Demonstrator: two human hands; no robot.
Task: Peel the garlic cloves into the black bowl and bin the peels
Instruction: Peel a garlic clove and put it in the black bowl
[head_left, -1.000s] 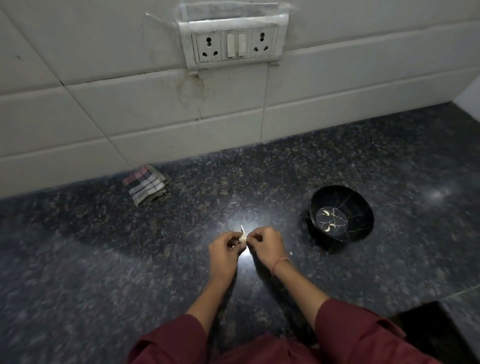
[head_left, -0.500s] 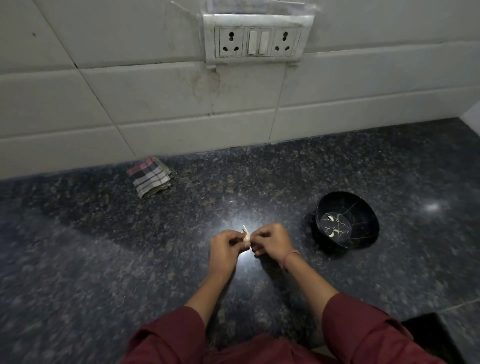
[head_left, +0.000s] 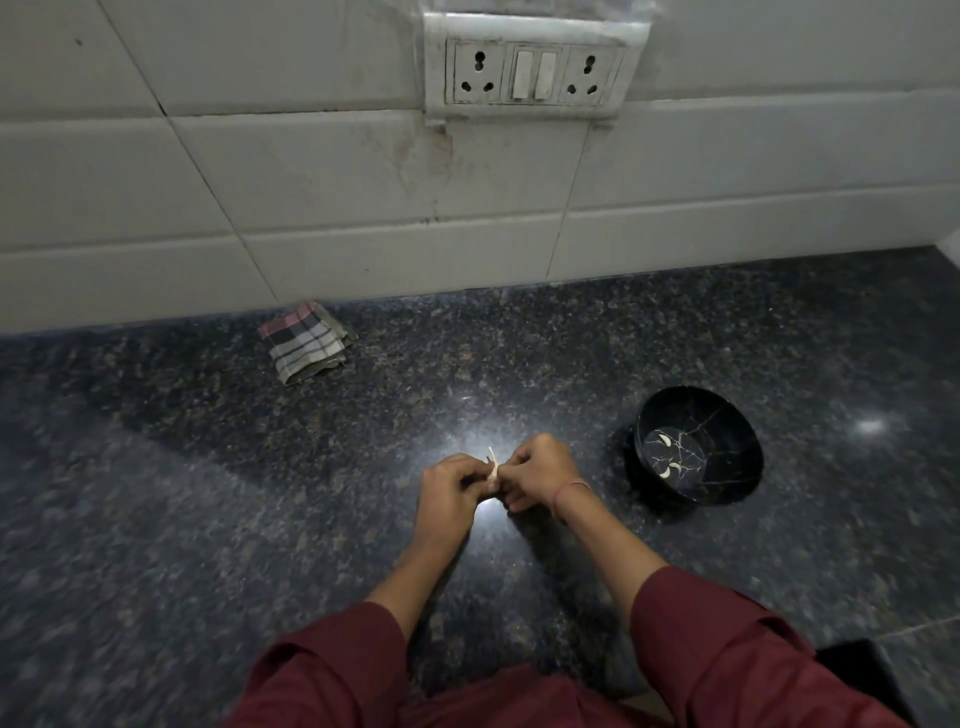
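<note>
My left hand (head_left: 448, 488) and my right hand (head_left: 540, 478) meet over the dark counter, both pinching one small pale garlic clove (head_left: 492, 470) between the fingertips. A thin strip of peel sticks up from the clove. To the right stands the black bowl (head_left: 727, 488), upright, with a few peeled cloves (head_left: 670, 454) lying on its bottom. The bowl is about a hand's width from my right hand.
A folded checked cloth (head_left: 306, 343) lies by the tiled wall at the back left. A socket and switch plate (head_left: 535, 67) is on the wall above. A dark container's corner (head_left: 862, 670) shows at the bottom right, off the granite counter (head_left: 208, 493).
The view has tilted up a little, so the wall and socket sit lower in frame. My hands stay together on the clove, with only small finger movement.
</note>
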